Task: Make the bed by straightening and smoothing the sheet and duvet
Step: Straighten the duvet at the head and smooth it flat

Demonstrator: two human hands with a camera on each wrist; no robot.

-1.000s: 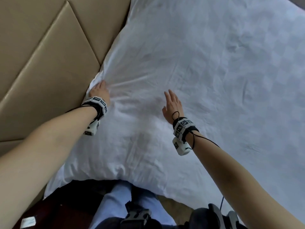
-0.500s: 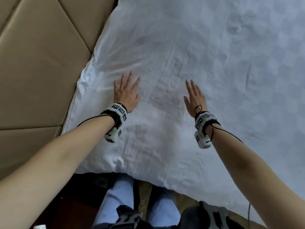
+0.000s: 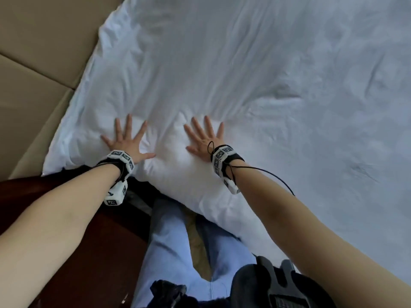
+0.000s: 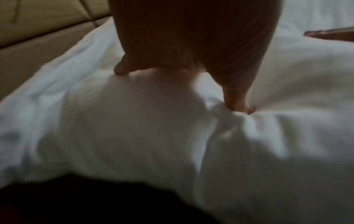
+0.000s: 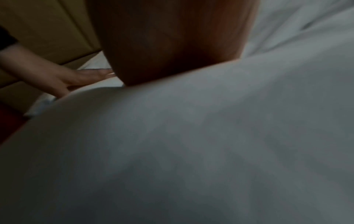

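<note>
A white duvet (image 3: 255,81) covers the bed, creased in long folds toward the far side. My left hand (image 3: 127,141) lies flat on its near corner with fingers spread wide. My right hand (image 3: 205,137) presses flat beside it, also with fingers spread, on a puffed-up bulge of the duvet (image 3: 175,161). In the left wrist view my left hand (image 4: 184,72) pushes its thumb and fingers into the soft duvet (image 4: 153,128). The right wrist view shows my right palm (image 5: 168,53) down on the duvet (image 5: 210,144), with the left hand's fingers (image 5: 76,77) at the left.
A tan padded headboard (image 3: 44,52) runs along the left of the bed. A dark reddish-brown wooden surface (image 3: 106,241) sits at the bed's near left corner. My legs in light blue trousers (image 3: 175,252) stand against the bed's edge.
Both hands slid back toward me along the duvet to its near corner and spread their fingers wider. The left hand left the headboard edge a second ago.
</note>
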